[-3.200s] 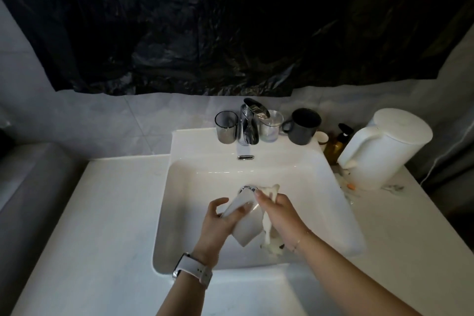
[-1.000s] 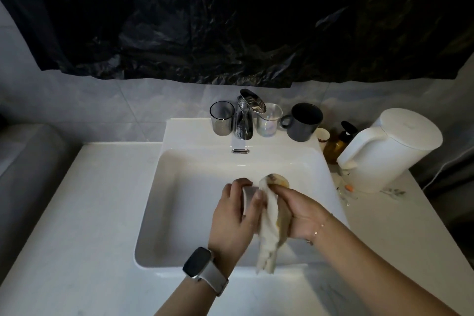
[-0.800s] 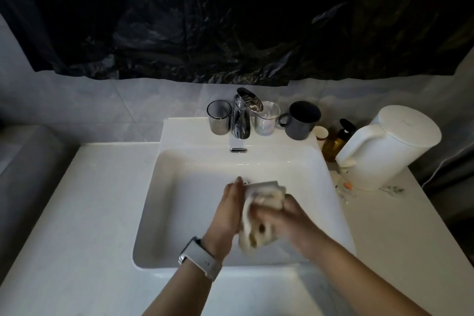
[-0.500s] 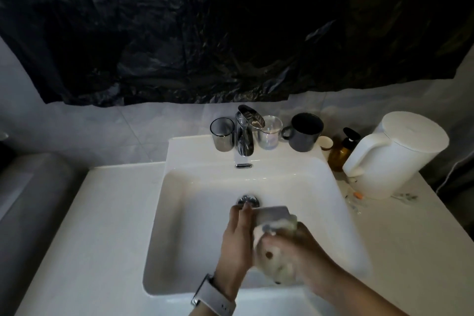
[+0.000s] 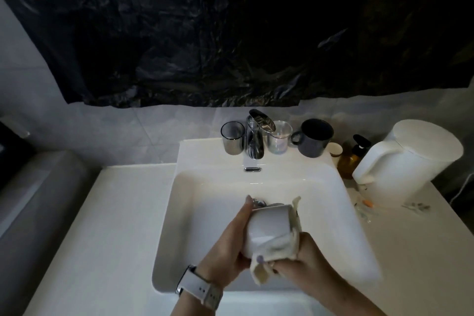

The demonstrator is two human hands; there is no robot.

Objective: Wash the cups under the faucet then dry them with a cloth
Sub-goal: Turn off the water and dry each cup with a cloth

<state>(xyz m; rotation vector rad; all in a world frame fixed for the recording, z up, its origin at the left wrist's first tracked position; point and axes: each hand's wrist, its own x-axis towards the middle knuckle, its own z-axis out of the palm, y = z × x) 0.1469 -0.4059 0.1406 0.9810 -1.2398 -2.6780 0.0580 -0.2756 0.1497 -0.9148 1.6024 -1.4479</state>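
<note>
White cup (image 5: 269, 228) gripped, left hand (image 5: 225, 251), cloth (image 5: 284, 246)

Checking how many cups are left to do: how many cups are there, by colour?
White, held in the hands over the sink: 1
Smoky glass: 1
Clear glass: 1
Dark mug: 1
Total: 4

Beyond my fingers (image 5: 247, 206), the white table (image 5: 107, 213) holds the sink (image 5: 205, 202), whose back ledge carries a steel cup (image 5: 232, 141), the faucet (image 5: 255, 136), a clear glass (image 5: 278, 140) and a dark mug (image 5: 315, 137). Right of my fingers stand an amber bottle (image 5: 350, 159) and a white kettle (image 5: 407, 161).
</note>
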